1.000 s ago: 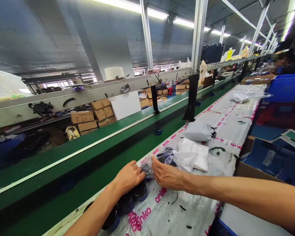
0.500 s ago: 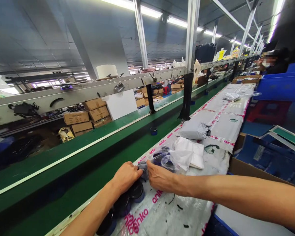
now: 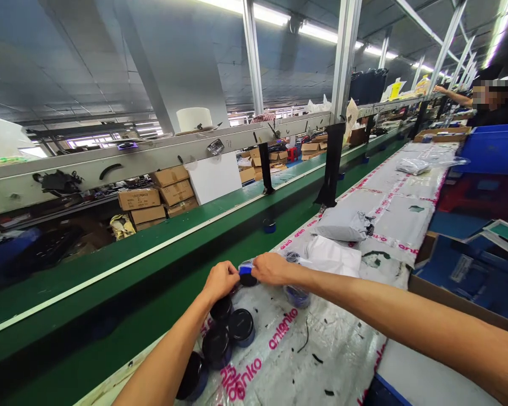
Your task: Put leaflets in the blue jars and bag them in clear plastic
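Observation:
My left hand (image 3: pixel 220 280) and my right hand (image 3: pixel 271 268) pinch a small black-and-blue round jar in a clear plastic bag (image 3: pixel 248 274) from either side. Just below my left hand stand several black jars with blue bases (image 3: pixel 241 327), some partly behind my forearm. Another jar in clear plastic (image 3: pixel 297 296) lies beneath my right forearm. A folded white packet (image 3: pixel 332 256) sits beyond my right hand, and a grey polybag parcel (image 3: pixel 342 224) lies farther along.
The table carries a white plastic sheet printed "anko" (image 3: pixel 322 349). A green conveyor belt (image 3: pixel 110 270) runs along its left, with a small blue lid (image 3: pixel 269 225) on it. Right: an open cardboard box (image 3: pixel 449 282), a blue bin (image 3: pixel 493 149), and a co-worker (image 3: pixel 486 96) farther along.
Both hands have moved up the table, away from the standing jars, with the bagged jar between them. The clear plastic now sits closer around that jar.

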The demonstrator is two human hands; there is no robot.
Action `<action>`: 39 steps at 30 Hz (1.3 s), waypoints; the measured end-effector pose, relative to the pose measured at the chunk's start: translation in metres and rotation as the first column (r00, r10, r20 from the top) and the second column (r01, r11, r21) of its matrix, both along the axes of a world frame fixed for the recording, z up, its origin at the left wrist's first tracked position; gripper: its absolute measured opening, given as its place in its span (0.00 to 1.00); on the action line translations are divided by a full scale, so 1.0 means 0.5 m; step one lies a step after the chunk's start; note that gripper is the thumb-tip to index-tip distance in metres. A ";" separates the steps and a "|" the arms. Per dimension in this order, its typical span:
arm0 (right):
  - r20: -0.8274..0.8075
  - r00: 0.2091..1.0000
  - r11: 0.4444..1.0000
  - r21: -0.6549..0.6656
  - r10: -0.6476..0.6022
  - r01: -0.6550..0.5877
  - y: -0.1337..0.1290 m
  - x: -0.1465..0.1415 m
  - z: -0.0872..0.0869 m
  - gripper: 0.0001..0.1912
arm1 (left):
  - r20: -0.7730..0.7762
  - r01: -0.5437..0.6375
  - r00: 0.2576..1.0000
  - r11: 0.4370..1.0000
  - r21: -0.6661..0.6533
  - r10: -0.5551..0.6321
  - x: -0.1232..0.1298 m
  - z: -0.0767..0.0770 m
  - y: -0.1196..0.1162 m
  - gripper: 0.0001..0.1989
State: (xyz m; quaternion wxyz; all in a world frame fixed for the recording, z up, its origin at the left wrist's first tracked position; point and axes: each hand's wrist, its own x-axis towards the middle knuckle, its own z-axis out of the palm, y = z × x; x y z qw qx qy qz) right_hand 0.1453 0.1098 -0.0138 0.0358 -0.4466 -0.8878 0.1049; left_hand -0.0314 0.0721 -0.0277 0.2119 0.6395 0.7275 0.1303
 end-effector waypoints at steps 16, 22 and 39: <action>-0.187 0.974 0.991 -0.008 -0.130 0.131 0.010 0.055 0.086 0.12 | 0.542 -0.141 0.800 0.959 -0.245 0.256 0.003 0.063 -0.027 0.14; -0.190 0.973 0.990 -0.088 -0.129 0.114 0.015 0.056 0.066 0.09 | 0.532 -0.155 0.814 0.970 -0.185 0.232 0.012 0.051 -0.040 0.15; -0.059 0.974 0.968 0.135 0.220 -0.211 -0.067 0.041 0.028 0.12 | 0.400 -0.091 0.915 0.992 0.088 0.048 -0.004 0.006 -0.046 0.18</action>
